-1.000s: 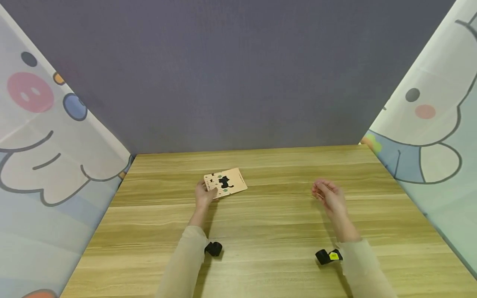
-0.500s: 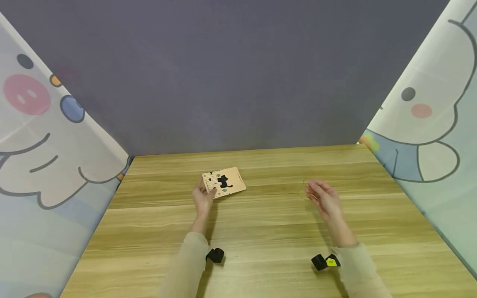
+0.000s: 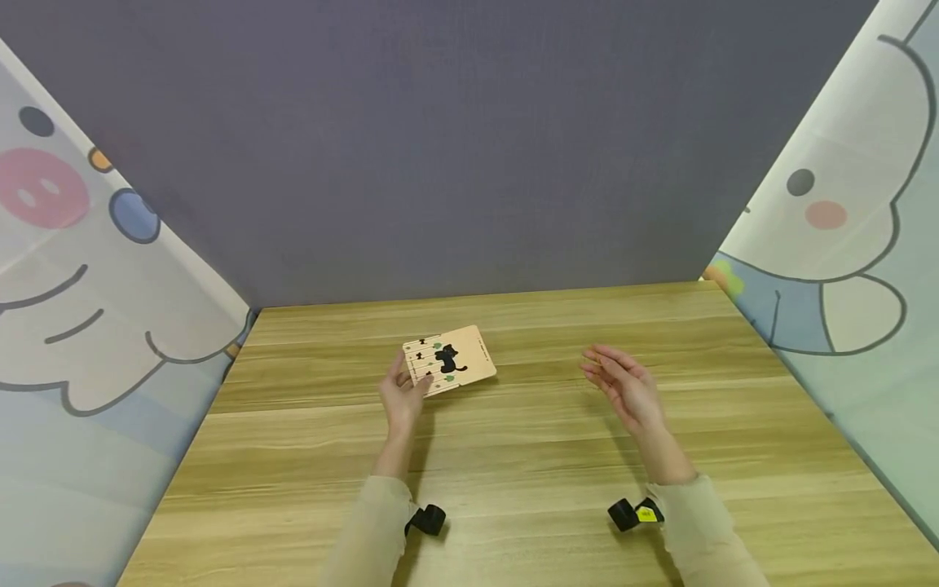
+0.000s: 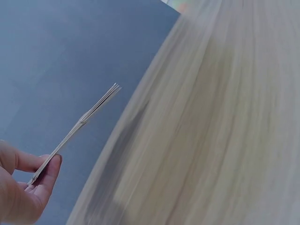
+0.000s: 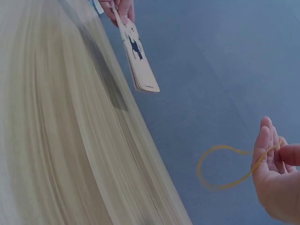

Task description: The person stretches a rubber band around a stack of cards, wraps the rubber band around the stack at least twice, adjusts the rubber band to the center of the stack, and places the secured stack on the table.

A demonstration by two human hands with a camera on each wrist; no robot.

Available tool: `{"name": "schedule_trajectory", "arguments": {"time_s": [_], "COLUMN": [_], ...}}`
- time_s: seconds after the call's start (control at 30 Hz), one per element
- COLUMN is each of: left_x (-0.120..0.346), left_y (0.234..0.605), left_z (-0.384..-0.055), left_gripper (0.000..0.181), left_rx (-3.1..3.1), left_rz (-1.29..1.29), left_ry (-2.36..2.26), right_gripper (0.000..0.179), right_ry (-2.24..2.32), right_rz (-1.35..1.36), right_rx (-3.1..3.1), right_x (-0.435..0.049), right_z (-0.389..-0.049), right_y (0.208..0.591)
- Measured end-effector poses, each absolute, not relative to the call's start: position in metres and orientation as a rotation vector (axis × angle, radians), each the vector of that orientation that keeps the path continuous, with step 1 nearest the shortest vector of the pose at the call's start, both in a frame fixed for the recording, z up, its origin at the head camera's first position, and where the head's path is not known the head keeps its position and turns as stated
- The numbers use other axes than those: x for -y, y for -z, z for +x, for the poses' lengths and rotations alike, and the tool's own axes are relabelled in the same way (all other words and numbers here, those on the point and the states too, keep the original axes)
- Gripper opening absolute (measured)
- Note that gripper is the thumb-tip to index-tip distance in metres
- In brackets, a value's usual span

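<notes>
My left hand [image 3: 402, 399] pinches a thin stack of cream cards [image 3: 469, 359] by its near left corner, thumb on top and fingers beneath. A black cat, stripes and green leaves are printed on the top face. In the left wrist view the stack [image 4: 75, 129] appears edge-on, its several layers slightly spread at the far end and held above the table. To the right, my right hand [image 3: 631, 391] pinches a yellow rubber band [image 5: 234, 183] between thumb and fingers. Its loop hangs out past the fingertips, apart from the cards.
Both hands are over a wood-grain table [image 3: 528, 489]. A grey panel [image 3: 469, 163] rises along its far edge. Cloths with cartoon animals hang at the left [image 3: 132, 326] and right [image 3: 844, 244]. Black wrist cameras sit below each forearm, the left camera [image 3: 433, 519] and the right camera [image 3: 623, 515].
My right hand has moved left, closer to the cards, with its fingers extending further. The left hand still holds the stack, which has shifted slightly right and tilted a little.
</notes>
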State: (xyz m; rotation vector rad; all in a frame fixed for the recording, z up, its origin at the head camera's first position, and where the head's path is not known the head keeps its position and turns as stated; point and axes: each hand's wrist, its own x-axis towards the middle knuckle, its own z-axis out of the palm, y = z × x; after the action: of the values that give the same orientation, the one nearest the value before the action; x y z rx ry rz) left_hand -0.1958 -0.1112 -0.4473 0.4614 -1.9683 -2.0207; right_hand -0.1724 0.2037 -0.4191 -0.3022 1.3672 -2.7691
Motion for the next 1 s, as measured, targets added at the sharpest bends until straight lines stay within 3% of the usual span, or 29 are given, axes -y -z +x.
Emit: {"name": "schedule_trajectory", "arguments": {"time_s": [0.37, 0.8, 1.0], "left_x": [0.104, 0.098, 0.096], "left_y": [0.439, 0.437, 0.437], "left_z": [-0.186, -0.176, -0.173], "left_gripper": [0.067, 0.068, 0.068], "left_rx": [1.941, 1.941, 1.929], "left_rz": [0.413, 0.342, 0.326], "left_ry": [2.095, 2.117, 2.135], "right_gripper": [0.034, 0.042, 0.045], "right_ry": [2.708, 2.562, 2.614], "right_rz": [-0.508, -0.290, -0.490], "right_rx": [-1.488, -1.866, -1.833], "right_x": [-0.201, -0.193, -0.199], "right_z": [-0.174, -0.175, -0.194], "right_y": [0.420, 0.423, 0.457]}}
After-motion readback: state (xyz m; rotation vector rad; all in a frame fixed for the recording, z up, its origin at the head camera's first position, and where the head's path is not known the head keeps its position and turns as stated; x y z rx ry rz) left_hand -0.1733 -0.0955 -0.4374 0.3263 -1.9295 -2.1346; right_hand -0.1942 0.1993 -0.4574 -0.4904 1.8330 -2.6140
